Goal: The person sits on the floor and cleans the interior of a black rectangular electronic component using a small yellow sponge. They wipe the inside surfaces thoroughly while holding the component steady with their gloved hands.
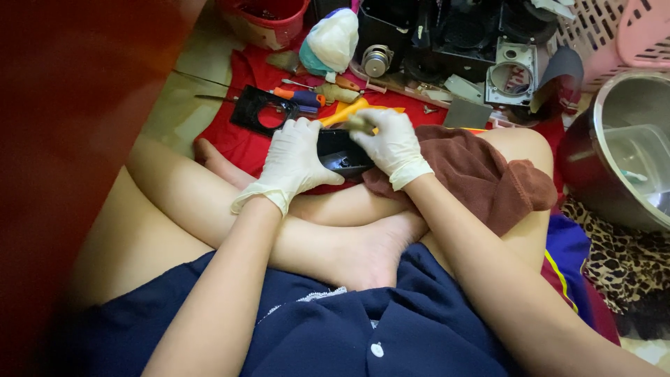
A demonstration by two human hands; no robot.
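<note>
Both my hands wear pale rubber gloves. My left hand [292, 159] grips a small black part [342, 152] held over my crossed legs. My right hand [391, 143] is closed on an orange-handled brush [347, 112], its head pressed onto the top of the black part. A brown cloth [481, 174] lies over my right knee, just right of the part.
A red cloth [237, 139] on the floor holds a black frame with a round hole [257, 112], screwdrivers [301, 96] and metal parts. Beyond are a disassembled black machine [447, 35], a red tub [265, 17], pink baskets [614, 35] and a steel bowl [628, 146].
</note>
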